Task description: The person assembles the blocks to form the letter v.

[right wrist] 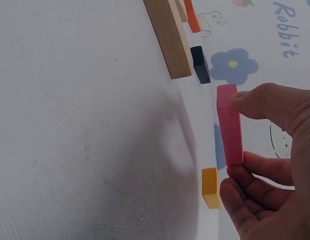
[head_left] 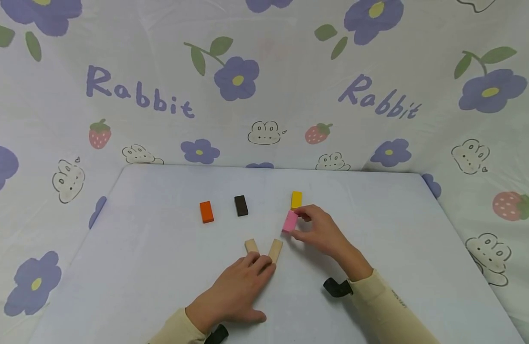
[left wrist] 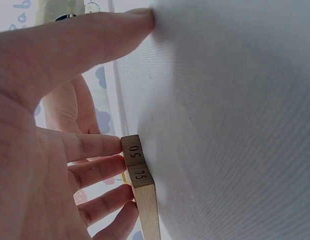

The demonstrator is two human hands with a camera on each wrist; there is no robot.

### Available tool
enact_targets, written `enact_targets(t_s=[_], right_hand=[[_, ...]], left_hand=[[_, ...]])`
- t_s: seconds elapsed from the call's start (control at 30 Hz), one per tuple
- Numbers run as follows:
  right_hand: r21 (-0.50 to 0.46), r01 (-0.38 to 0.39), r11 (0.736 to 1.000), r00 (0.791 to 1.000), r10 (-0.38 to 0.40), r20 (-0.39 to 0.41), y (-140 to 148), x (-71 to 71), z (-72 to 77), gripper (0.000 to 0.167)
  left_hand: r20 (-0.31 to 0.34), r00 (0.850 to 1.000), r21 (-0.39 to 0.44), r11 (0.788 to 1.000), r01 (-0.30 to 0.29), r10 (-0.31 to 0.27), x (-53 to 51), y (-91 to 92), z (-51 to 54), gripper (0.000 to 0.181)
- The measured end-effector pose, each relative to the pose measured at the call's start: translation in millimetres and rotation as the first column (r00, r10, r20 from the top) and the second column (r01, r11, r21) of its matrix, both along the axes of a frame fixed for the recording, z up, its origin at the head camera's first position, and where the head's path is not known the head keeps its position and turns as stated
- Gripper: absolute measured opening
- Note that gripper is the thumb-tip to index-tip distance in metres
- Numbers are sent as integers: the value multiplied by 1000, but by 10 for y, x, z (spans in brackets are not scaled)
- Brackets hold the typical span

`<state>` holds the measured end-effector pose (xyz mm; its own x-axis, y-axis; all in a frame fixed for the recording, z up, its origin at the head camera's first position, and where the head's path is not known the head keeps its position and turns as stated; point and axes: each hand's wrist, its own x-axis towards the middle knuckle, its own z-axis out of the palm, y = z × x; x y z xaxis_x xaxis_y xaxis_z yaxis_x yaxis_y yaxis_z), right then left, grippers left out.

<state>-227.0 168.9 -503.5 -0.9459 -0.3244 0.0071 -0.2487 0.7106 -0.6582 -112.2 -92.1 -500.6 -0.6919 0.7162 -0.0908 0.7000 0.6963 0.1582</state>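
Clamped at its two ends, thumb on the near one and fingers at the far one, the pink block (head_left: 290, 222) is held by the right hand (head_left: 320, 231)! And it is held clear of the table (head_left: 140, 267), as is shown from the right wrist, just on the near side of the yellow block (head_left: 296, 200). A neat oblong is seen here: bright pink, flat-faced, straight-edged, one long face turned up to the head camera.

Over to the left hand (head_left: 236, 286), where nothing is gripped: the fingers are stretched out, the thumb is spread well apart from them, and the near parts of the pale wooden blocks (head_left: 275, 251) are touched by the fingertips. A V is formed by that pair, near ends together, far ends spread. Bare light wood is shown along their sides, and dark digits are printed on their end faces, as is caught from the left wrist.

To the count, then! Six blocks are seen in all: two wooden, one pink, one yellow, one black block (head_left: 241, 206) and one orange block (head_left: 206, 211), the last two set well apart from the pink one, over on the left. Two cream sleeves (head_left: 389, 306) are worn, and on the backdrop (head_left: 290, 62) the word "Rabbit" is printed twice and three strawberries are shown.
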Motion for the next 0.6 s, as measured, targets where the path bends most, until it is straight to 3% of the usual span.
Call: enact_targets(t_s=[0.6], right_hand=[[13, -22, 1000, 1000, 23, -13, -120, 45, -43, 57]], left_hand=[[-56, 998, 37, 999, 10, -8, 11, -11, -27, 98]])
